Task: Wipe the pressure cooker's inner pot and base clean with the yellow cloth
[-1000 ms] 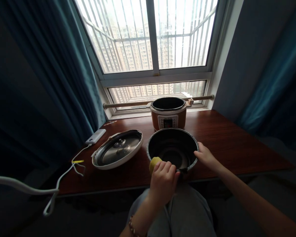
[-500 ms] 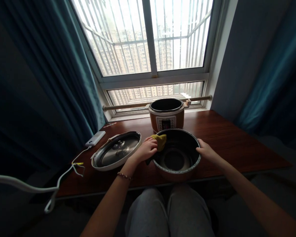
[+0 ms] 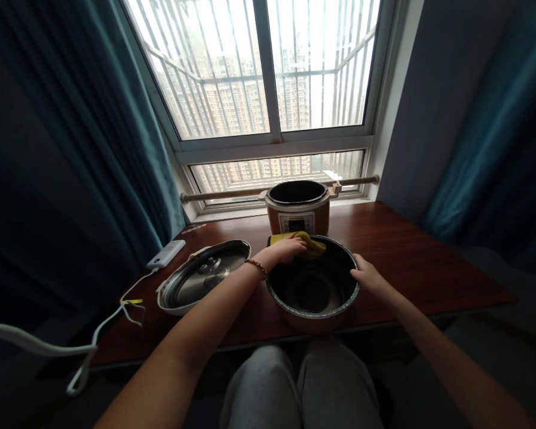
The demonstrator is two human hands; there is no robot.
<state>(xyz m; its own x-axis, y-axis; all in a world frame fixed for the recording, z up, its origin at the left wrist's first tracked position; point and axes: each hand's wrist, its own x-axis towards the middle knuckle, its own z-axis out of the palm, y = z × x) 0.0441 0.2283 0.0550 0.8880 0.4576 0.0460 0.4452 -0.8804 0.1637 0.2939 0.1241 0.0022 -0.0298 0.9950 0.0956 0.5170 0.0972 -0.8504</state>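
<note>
A dark round inner pot (image 3: 315, 289) rests near the table's front edge, its open top facing up. My left hand (image 3: 290, 247) presses a yellow cloth (image 3: 311, 245) over the pot's far left rim and inner wall. Part of the cloth hangs outside the rim. My right hand (image 3: 368, 275) grips the pot's right rim, thumb and fingers closed on it. Just behind the pot stands the orange and white cooker body (image 3: 298, 214), open at the top. On the left, the cooker lid (image 3: 205, 271) lies with its metal inside up, partly behind my left forearm.
A white power strip (image 3: 166, 254) sits at the left of the brown table (image 3: 411, 256), its white cable (image 3: 99, 333) running off the left edge. Beyond the table are a barred window and a horizontal rod (image 3: 232, 193). Blue curtains hang on both sides.
My left hand has moved with the yellow cloth from the pot's left rim to its far rim, and the cloth is more spread out. The right hand still holds the right rim.
</note>
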